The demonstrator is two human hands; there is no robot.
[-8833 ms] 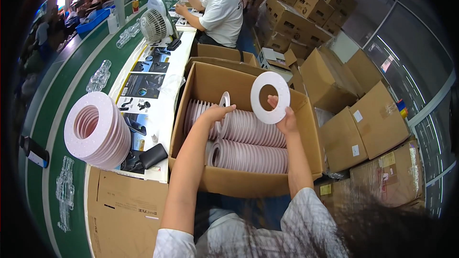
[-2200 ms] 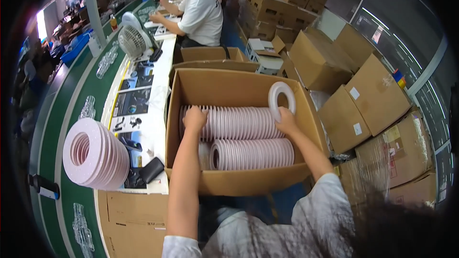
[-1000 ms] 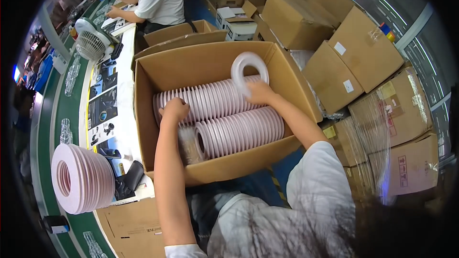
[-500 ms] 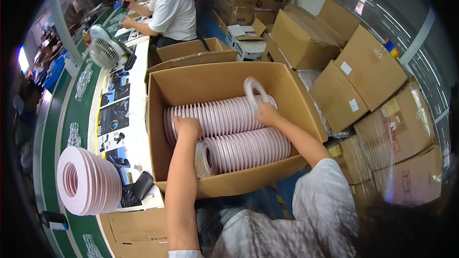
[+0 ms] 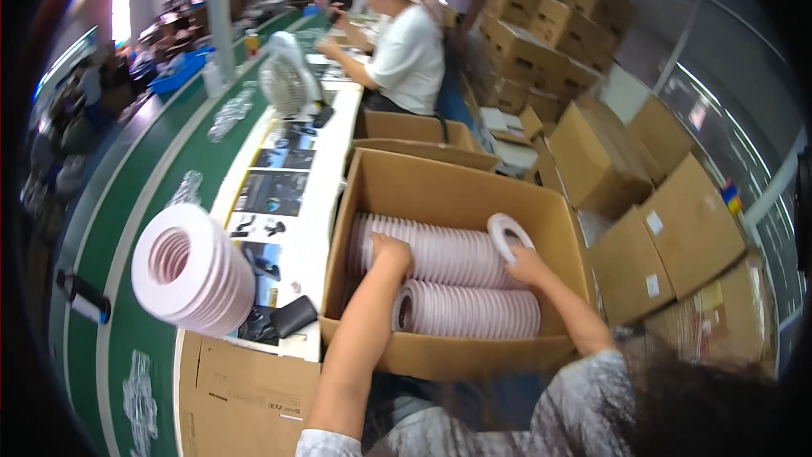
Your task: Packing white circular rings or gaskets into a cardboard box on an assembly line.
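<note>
An open cardboard box (image 5: 474,355) stands before me with two rows of pale pink, flat foam-like rings lying in it. At the left end of the far row (image 5: 440,245), my left hand (image 5: 391,254) is closed, its fingers curled down over the rings. My right hand (image 5: 528,267) is closed on the edge of a single ring (image 5: 499,227), held tilted at the right end of that row. The near row (image 5: 474,309) lies beside it, untouched. Both hands' fingertips are partly hidden among the rings.
On the left, a stack of similar rings (image 5: 190,267) stands by the green conveyor (image 5: 178,182), which carries clear wrapped pieces. A black pouch (image 5: 293,316) and a white fan (image 5: 286,76) sit on the bench. A co-worker (image 5: 406,51) sits beyond; cartons (image 5: 668,245) are piled right.
My view has swung left, so the box appears farther right. The single ring in my right hand sits lower against the row's end. My left hand stays at the far row's left end.
</note>
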